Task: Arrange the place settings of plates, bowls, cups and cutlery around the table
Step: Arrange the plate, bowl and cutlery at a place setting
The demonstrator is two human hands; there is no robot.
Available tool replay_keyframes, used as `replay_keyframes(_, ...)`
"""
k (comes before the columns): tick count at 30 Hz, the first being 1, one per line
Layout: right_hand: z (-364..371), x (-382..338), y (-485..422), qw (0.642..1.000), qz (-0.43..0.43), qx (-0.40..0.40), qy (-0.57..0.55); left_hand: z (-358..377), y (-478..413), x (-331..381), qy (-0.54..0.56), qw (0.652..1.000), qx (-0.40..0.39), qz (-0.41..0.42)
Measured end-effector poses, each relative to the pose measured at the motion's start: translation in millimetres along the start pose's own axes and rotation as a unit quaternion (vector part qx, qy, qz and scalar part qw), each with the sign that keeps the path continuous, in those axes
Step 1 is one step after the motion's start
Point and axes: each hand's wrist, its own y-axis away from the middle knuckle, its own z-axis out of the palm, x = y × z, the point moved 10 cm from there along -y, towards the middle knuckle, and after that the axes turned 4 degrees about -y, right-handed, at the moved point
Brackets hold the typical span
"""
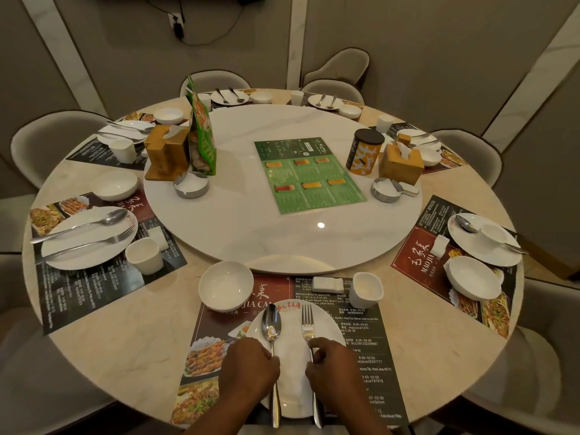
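Note:
A white plate (292,350) lies on the printed placemat (361,340) at the near edge of the round table. On the plate a spoon (271,324) lies to the left and a fork (308,324) to the right, both pointing away from me. My left hand (248,368) pinches the spoon's handle. My right hand (332,368) pinches the fork's handle. A white bowl (226,285) stands beyond the plate to the left, a white cup (365,290) to the right, with a small white cutlery rest (328,284) beside it.
Other place settings ring the table, such as a plate with spoon and fork (88,237) at the left and a plate with an upturned cup (485,238) at the right. The central turntable (251,240) carries a green menu (309,174), tissue boxes, ashtrays and a can. Chairs surround the table.

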Motion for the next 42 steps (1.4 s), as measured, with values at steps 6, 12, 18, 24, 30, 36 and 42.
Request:
replay_keyframes(6,-4,-1,1,1.000,-0.008,0.001,-0.005,-4,4,3,0.011,1.000,0.011,0.002)
replay_keyframes(12,-51,21,3,0.990,0.010,0.138,-0.023,-33,6,-19,0.058,0.991,0.119,-0.012)
replay_keyframes(18,-51,47,5,0.994,0.072,0.083,-0.019,-23,7,-38,0.074,0.994,0.077,-0.010)
replay_keyframes(24,-50,52,12,0.993,0.082,0.080,-0.041,-27,3,-33,0.094,0.992,0.080,0.029)
replay_keyframes(30,-52,50,15,0.990,0.089,0.081,-0.072,-30,-5,-31,0.103,0.991,0.073,0.048)
replay_keyframes(36,-53,49,13,0.987,0.103,0.074,-0.096,-30,-9,-33,0.100,0.992,0.070,0.038)
replay_keyframes(42,-55,47,10,0.985,0.117,0.069,-0.110,-30,-12,-33,0.100,0.992,0.070,0.028)
